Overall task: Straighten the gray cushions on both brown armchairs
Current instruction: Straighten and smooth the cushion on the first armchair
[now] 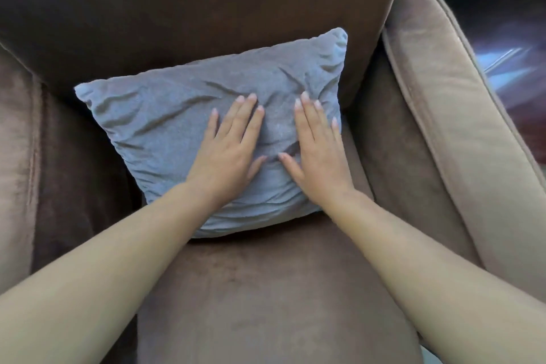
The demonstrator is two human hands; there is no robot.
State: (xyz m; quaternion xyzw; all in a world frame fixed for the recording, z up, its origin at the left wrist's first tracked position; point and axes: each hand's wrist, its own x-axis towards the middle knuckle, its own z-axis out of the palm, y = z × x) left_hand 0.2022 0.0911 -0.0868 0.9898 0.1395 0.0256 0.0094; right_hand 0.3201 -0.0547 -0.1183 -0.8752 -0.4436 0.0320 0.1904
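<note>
A wrinkled gray cushion (pixel 165 115) leans against the backrest of a brown armchair (pixel 266 289), turned a little so its right corner sits higher than its left. My left hand (pixel 229 151) lies flat on the cushion's middle, fingers spread. My right hand (pixel 317 148) lies flat beside it, near the cushion's right edge, fingers also extended. Both palms press on the fabric without gripping it. Only this one armchair is in view.
The chair's right armrest (pixel 461 139) is lighter brown and runs down the right side. The left armrest (pixel 17 162) is at the frame's left edge. A dark rounded object (pixel 502 9) sits beyond the right armrest.
</note>
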